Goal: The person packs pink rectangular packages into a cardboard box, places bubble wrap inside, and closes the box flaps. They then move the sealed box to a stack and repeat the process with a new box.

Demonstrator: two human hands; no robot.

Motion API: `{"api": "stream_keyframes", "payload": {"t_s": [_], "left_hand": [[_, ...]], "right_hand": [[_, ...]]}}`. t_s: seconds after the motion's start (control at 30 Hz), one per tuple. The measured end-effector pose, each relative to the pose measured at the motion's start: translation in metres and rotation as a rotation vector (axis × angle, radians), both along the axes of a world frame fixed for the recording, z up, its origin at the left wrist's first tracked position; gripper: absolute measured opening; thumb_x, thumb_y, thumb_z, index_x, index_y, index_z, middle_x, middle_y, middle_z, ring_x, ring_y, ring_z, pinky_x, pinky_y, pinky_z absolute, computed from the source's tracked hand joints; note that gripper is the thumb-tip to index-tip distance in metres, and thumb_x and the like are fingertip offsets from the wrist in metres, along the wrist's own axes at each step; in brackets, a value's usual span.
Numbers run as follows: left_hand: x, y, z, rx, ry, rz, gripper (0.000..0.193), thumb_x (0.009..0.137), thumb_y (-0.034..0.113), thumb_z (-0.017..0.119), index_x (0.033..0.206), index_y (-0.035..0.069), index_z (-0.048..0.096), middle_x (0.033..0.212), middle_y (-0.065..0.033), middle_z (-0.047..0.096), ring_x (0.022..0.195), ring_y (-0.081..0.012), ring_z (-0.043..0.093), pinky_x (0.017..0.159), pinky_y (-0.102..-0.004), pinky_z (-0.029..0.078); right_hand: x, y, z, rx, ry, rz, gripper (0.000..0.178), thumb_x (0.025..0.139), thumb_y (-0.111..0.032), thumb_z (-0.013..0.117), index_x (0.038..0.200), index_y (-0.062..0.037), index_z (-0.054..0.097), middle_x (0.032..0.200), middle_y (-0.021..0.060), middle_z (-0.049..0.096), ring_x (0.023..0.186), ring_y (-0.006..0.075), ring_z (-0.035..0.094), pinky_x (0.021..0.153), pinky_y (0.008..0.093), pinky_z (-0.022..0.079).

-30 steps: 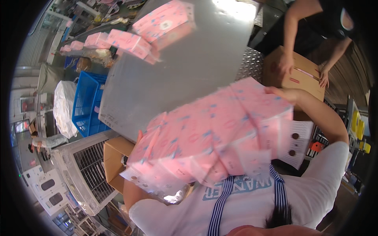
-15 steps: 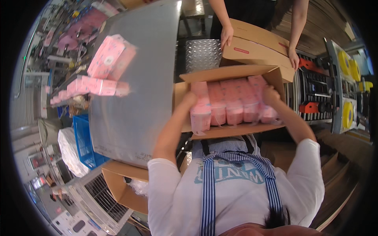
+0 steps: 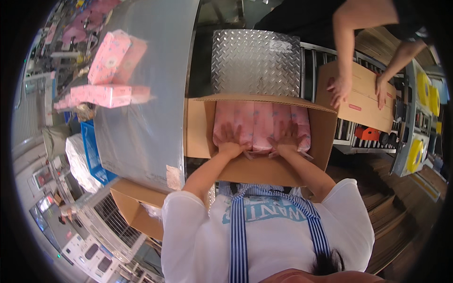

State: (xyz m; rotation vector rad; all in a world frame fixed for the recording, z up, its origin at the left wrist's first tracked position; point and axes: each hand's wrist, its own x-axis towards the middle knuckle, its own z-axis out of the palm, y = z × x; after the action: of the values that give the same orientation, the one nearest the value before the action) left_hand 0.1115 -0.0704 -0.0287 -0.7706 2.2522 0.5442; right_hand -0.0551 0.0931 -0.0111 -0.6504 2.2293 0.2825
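Several pink soft packs (image 3: 262, 118) stand in a row inside an open cardboard box (image 3: 264, 170) in front of me. My left hand (image 3: 230, 142) lies spread over the packs on the left, its fingers apart. Over the packs on the right rests my right hand (image 3: 286, 139), likewise flat with its fingers spread. Both palms touch the packs' near edge, where clear plastic ends stick out. The box's left flap (image 3: 198, 127) is folded outward.
On the left is a metal table (image 3: 146, 85) with more pink packs (image 3: 109, 56). A diamond-plate sheet (image 3: 255, 61) lies beyond the box. At the right, a co-worker's hands (image 3: 340, 89) are at a closed carton (image 3: 361, 92) on a roller conveyor (image 3: 311, 61). A blue crate (image 3: 92, 155) stands at lower left.
The packs now sit lower in the box, and my hands have moved from the row's two ends onto its near edge. The co-worker's closed carton has slid right along the rollers.
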Motion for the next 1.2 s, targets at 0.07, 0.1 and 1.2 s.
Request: {"api": "stream_keyframes", "payload": {"t_s": [0.07,0.1,1.2], "left_hand": [[0.000,-0.008,-0.014,0.075,0.028,0.014,0.093,0.077,0.072,0.047,0.150,0.027,0.011,0.155,-0.0160,-0.009,0.141,-0.0372,-0.015,0.102,-0.0706,-0.001],[0.000,-0.005,-0.020,0.071,-0.026,0.002,0.094,0.077,0.072,0.047,0.150,0.025,0.010,0.155,-0.0160,-0.008,0.141,-0.0373,-0.015,0.103,-0.0699,-0.001],[0.501,0.044,0.040,-0.371,-0.195,1.642,0.061,0.072,0.018,0.066,0.129,0.021,0.046,0.139,-0.0117,0.040,0.129,-0.0326,0.036,0.098,-0.0479,0.041]], "right_hand": [[0.007,0.004,-0.012,-0.004,0.013,-0.023,0.097,0.077,-0.072,0.046,0.150,-0.0242,0.006,0.156,0.0115,-0.005,0.143,0.0336,-0.006,0.099,0.0749,0.000],[0.010,0.006,-0.017,-0.005,0.013,-0.037,0.097,0.076,-0.072,0.046,0.150,-0.0242,0.006,0.156,0.0115,-0.005,0.143,0.0334,-0.007,0.099,0.0748,0.000],[0.082,-0.154,-0.078,-0.431,-0.552,0.194,0.050,0.081,-0.013,0.053,0.128,0.0037,0.047,0.115,0.0178,0.059,0.104,0.0251,0.057,0.087,0.0327,0.047]]}}
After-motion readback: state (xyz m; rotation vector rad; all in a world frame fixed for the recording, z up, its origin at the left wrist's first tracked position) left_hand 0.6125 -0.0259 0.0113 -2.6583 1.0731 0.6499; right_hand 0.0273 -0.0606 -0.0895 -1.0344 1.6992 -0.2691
